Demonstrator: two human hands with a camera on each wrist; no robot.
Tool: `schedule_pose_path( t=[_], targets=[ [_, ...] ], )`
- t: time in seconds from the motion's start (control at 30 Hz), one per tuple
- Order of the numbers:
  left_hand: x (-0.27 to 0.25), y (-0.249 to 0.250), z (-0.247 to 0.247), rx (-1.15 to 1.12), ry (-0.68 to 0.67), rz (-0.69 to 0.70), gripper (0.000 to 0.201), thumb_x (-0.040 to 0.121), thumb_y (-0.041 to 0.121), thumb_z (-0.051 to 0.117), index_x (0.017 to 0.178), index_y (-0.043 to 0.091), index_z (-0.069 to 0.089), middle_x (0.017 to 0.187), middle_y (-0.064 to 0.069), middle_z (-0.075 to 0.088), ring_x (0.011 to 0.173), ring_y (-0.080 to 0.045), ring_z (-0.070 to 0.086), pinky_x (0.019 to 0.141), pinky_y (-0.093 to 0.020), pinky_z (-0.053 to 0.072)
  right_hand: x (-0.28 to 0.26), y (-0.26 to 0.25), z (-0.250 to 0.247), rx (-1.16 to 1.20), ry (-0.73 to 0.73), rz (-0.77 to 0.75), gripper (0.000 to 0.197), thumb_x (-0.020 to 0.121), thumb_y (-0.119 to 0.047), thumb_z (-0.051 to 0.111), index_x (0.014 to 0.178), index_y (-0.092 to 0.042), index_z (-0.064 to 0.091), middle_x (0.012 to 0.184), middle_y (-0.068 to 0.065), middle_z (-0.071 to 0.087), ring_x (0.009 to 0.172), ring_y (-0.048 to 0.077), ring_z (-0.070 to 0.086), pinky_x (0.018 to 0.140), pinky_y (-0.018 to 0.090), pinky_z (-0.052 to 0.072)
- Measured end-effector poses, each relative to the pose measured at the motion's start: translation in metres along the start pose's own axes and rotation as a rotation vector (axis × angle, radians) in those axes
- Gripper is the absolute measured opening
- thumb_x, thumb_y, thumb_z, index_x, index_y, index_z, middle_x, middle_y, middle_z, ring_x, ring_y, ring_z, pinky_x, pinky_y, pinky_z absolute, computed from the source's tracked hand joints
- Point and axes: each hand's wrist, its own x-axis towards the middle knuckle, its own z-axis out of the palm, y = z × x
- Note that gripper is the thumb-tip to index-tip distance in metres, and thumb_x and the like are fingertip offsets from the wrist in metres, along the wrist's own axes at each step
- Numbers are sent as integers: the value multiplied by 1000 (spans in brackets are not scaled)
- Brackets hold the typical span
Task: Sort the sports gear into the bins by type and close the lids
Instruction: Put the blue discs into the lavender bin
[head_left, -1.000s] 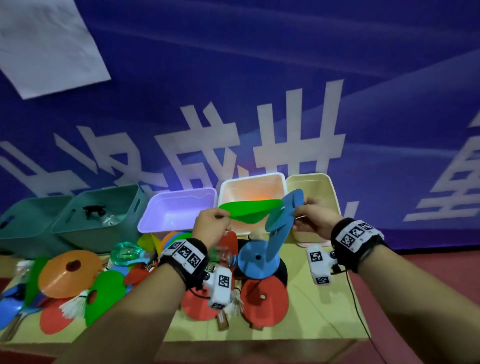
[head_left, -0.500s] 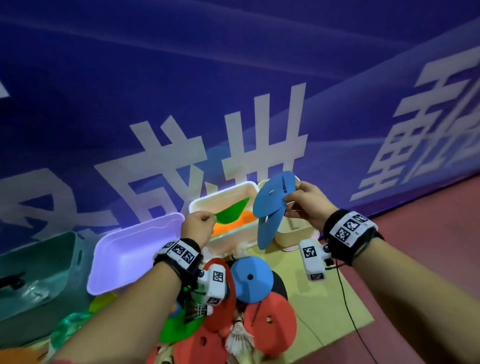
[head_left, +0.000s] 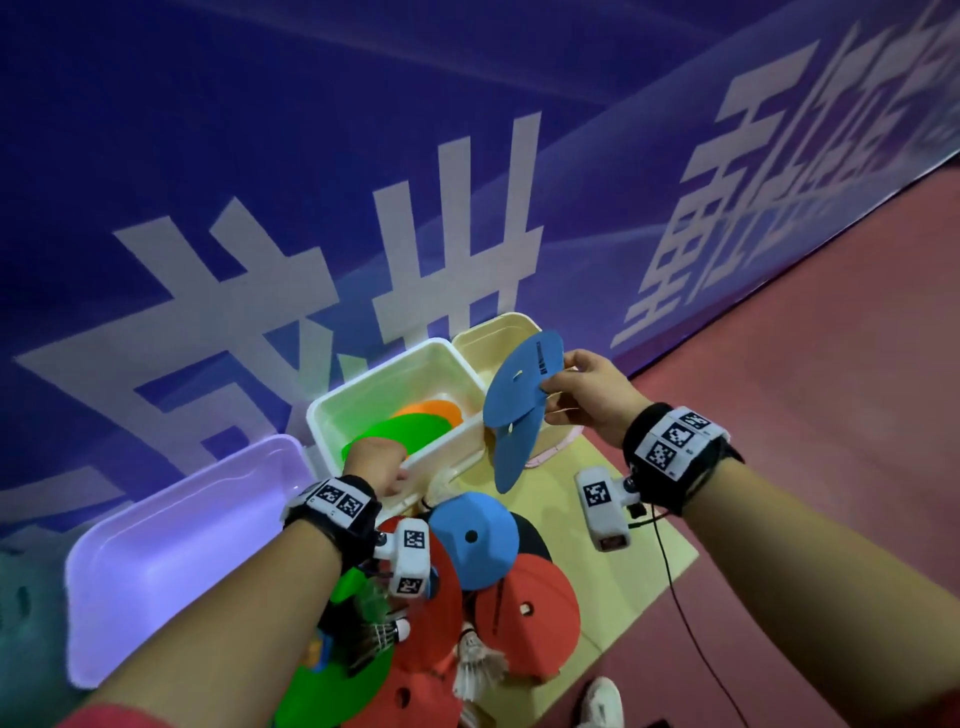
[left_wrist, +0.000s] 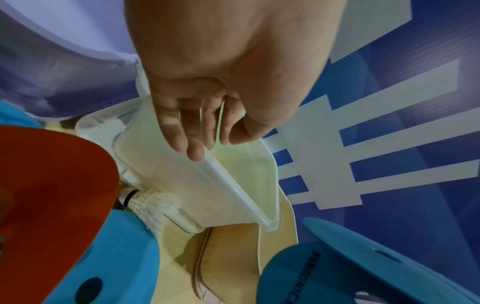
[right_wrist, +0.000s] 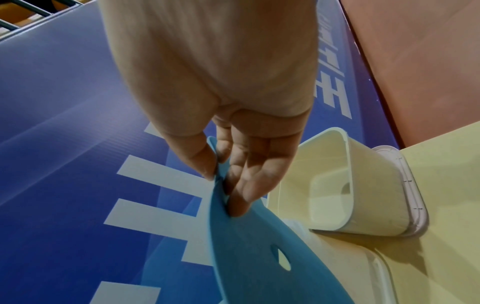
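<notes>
Two blue discs (head_left: 522, 410) are pinched at their edge by the right hand (head_left: 592, 395), thumb on one face and fingers (right_wrist: 249, 181) clamped on the other, and are held tilted just right of the white bin (head_left: 332, 415) at the centre of the head view. A green disc (head_left: 410, 434) and an orange disc (head_left: 434, 410) are seen lying inside that bin. The left hand (head_left: 376, 465) is held over the bin's near rim with its fingers loosely extended and nothing gripped. More red, blue and green discs and shuttlecocks (head_left: 475, 660) are left on the table (head_left: 623, 577) in the lower centre. A slip is judged likely, since two thin discs are pinched together only at the rim; one could be dropped outside the bin or into the cream bin (head_left: 493, 332) behind
</notes>
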Motion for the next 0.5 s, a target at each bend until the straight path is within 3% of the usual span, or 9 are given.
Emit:
schedule_pose_path(
  t=[0.2,0.33,0.43,0.5],
  targets=[
    [-14,5,0,-51,-10,28,10,93,5,52,89,8,60,79,-12,57,68,-26,57,53,-27,42,5,-5,7,2,-41,0,24,88,2,59,109,-7,51,88,12,65,59,19,60,56,30,57],
    [-43,15,-2,-100,-138,9,6,94,8,54,90,10,59,92,-14,60,67,-25,61,55,-31,50,8,-16,20,13,-134,-51,27,89,4,57,104,-17,53,88,13,62,60,19,60,58,31,57],
    [-65,25,-4,-174,-215,-16,11,97,15,52,103,7,56,101,-15,61,81,-32,65,79,-46,56,6,-31,32,23,-265,-116,38,89,8,55,106,-25,58,88,13,63,63,20,60,60,33,57],
    [-75,31,-5,-265,-261,-42,20,97,15,48,110,3,57,101,-17,63,89,-35,65,93,-54,50,8,-36,37,73,-341,-105,49,89,9,54,123,-27,53,95,16,64,68,24,60,58,32,57]
  ],
)
